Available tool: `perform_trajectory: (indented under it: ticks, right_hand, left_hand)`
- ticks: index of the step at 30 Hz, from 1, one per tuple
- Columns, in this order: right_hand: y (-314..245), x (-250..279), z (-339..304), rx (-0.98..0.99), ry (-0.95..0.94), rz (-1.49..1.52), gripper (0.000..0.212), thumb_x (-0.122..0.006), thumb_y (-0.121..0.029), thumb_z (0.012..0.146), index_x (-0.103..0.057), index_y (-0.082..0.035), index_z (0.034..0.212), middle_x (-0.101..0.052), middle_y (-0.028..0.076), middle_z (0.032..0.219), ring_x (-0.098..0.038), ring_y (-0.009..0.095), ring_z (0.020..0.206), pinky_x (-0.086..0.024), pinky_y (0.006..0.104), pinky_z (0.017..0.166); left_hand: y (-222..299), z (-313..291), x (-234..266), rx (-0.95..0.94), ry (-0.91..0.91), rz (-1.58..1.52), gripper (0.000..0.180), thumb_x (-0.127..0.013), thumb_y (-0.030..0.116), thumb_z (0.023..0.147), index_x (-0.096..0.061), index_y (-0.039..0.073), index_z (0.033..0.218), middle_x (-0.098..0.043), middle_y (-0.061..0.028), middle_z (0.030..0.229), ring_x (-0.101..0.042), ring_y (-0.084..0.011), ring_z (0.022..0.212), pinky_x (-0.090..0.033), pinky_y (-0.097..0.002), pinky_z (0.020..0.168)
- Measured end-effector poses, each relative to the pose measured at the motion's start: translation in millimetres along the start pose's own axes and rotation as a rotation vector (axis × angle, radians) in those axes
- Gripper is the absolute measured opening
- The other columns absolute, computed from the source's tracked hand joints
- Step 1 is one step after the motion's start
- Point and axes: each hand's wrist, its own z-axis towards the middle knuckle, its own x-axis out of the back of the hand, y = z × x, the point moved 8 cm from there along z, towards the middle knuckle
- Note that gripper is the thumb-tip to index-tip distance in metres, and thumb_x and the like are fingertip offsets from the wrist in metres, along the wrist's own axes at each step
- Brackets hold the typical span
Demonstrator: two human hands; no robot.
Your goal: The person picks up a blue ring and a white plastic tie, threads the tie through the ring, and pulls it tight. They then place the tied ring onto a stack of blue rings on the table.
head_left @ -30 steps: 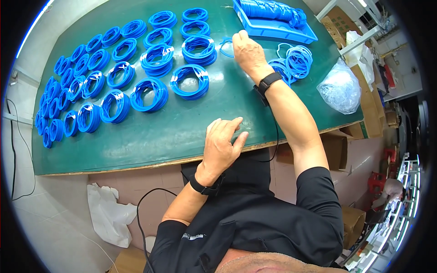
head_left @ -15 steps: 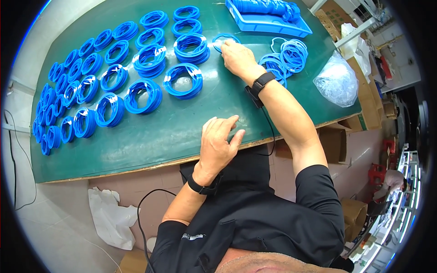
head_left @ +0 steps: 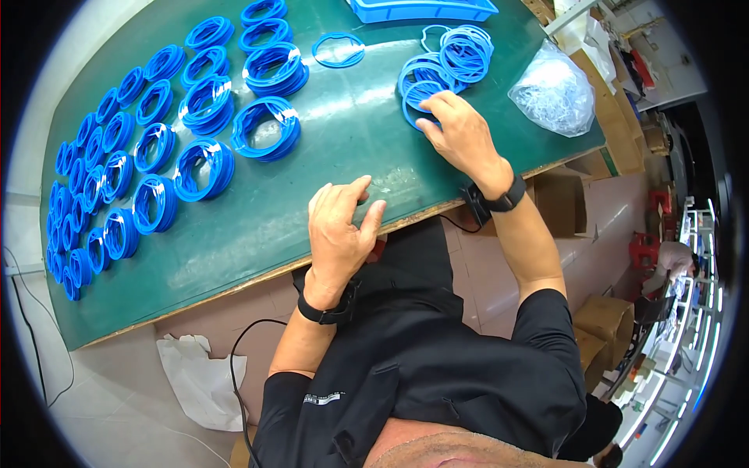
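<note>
My right hand [head_left: 466, 139] is over the near edge of a loose pile of thin light-blue rings [head_left: 466, 53], at the right of the table. Its thumb and fingers are apart, and the fingertips overlap the nearest ring; I see nothing gripped. My left hand [head_left: 341, 224] hovers near the table's front edge, fingers loosely curved and apart, holding nothing. Farther back, one single blue ring [head_left: 339, 64] lies flat. To its left stand many stacks of blue rings in rows, the closest being a thick stack [head_left: 287, 140].
A blue plastic tray [head_left: 425, 11] sits at the far edge of the green table [head_left: 343, 129]. At the right lies a clear plastic bag [head_left: 552, 90] with pale contents. Cardboard boxes [head_left: 560, 199] stand below the right edge. Black cables run from both wrist straps.
My right hand has let go of the single ring, leaving it on the table, and moved right and nearer to the loose pile. The view has shifted; my left hand keeps its pose.
</note>
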Motion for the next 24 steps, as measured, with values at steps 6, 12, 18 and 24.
perform_trajectory:
  ticks: [6,12,18,24]
  right_hand:
    - [19,15,-27,-0.124,0.064,0.000,0.031,-0.086,-0.020,0.097,-0.077,-0.006,0.123,-0.076,0.011,0.118,-0.075,0.036,0.109,-0.062,0.0461,0.092]
    - [57,10,-23,-0.277,0.160,-0.058,0.038,-0.087,-0.024,0.097,-0.074,-0.006,0.127,-0.076,0.012,0.115,-0.076,0.034,0.107,-0.061,0.0457,0.090]
    - [90,-7,-22,-0.546,0.040,0.130,0.036,-0.085,-0.024,0.097,-0.073,-0.004,0.124,-0.078,0.012,0.099,-0.078,0.032,0.093,-0.062,0.0435,0.086]
    - [91,-9,-28,-0.499,0.119,0.303,0.030,-0.083,-0.018,0.098,-0.074,-0.001,0.121,-0.080,0.011,0.095,-0.076,0.024,0.082,-0.062,0.0381,0.080]
  left_hand:
    - [2,-1,-5,0.010,-0.031,0.065,0.041,-0.091,0.014,0.091,-0.078,0.007,0.129,-0.078,-0.0069,0.101,-0.074,-0.0307,0.099,-0.051,-0.0515,0.113]
    - [2,-2,-6,-0.003,-0.012,0.089,0.040,-0.091,0.014,0.091,-0.079,0.007,0.128,-0.078,-0.0067,0.101,-0.073,-0.0307,0.098,-0.051,-0.0499,0.111]
    - [4,-1,-5,-0.023,-0.012,0.107,0.040,-0.091,0.013,0.089,-0.079,0.005,0.127,-0.078,-0.0071,0.100,-0.072,-0.0306,0.096,-0.052,-0.0463,0.104]
    - [5,1,-6,-0.024,-0.009,0.118,0.039,-0.091,0.012,0.089,-0.079,0.004,0.125,-0.078,-0.0076,0.099,-0.072,-0.0304,0.094,-0.052,-0.0451,0.103]
